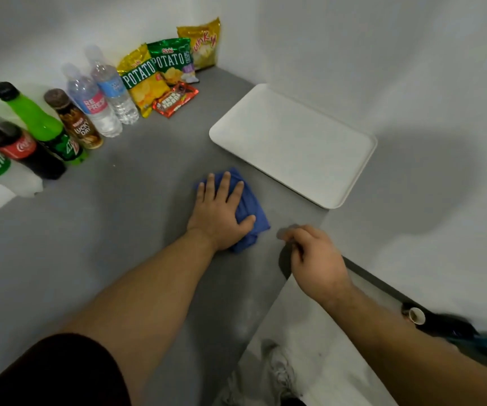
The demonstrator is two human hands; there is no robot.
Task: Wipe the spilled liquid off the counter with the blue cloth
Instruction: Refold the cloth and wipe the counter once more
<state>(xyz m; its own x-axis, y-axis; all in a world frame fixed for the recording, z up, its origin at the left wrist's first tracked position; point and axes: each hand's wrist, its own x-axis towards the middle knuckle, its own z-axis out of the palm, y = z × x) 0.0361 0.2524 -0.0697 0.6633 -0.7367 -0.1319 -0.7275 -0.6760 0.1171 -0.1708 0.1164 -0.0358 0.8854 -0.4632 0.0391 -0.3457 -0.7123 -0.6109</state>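
Observation:
A crumpled blue cloth [249, 213] lies on the grey counter [113, 230] near its middle. My left hand [220, 213] presses flat on the cloth, fingers spread and pointing away from me, thumb resting on the cloth's right side. My right hand [315, 259] hovers at the counter's right edge, fingers loosely curled, holding nothing that I can see. No liquid is plainly visible on the counter around the cloth.
A white tray [295, 142] lies at the back right, close to the cloth. Several bottles [60, 124] line the left wall, with snack bags [160, 71] in the corner. A small paper cup [416, 316] sits on the floor at the right.

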